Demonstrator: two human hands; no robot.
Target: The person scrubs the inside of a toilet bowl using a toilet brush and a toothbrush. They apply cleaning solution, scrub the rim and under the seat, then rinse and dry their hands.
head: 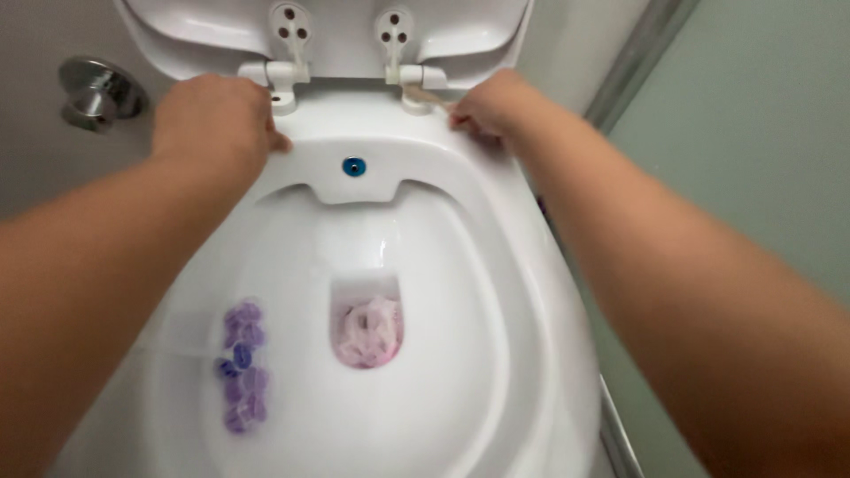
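Two hands at the toilet (496, 292) rear: left hand (212, 119) clenched, pressing the rim; right hand (491, 108) grasping a thin brush (428, 97) near the hinge (409, 78).

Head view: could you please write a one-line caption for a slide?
Both hands, left hand and right hand, reach the hinges at the back of a white toilet.

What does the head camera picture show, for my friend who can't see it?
Two bare hands reach to the back rim of a white toilet bowl by the seat hinges. The left hand rests on the rim, and the right hand pinches a small brush-like tool. Purple freshener beads cling inside, and pinkish paper sits in the water.
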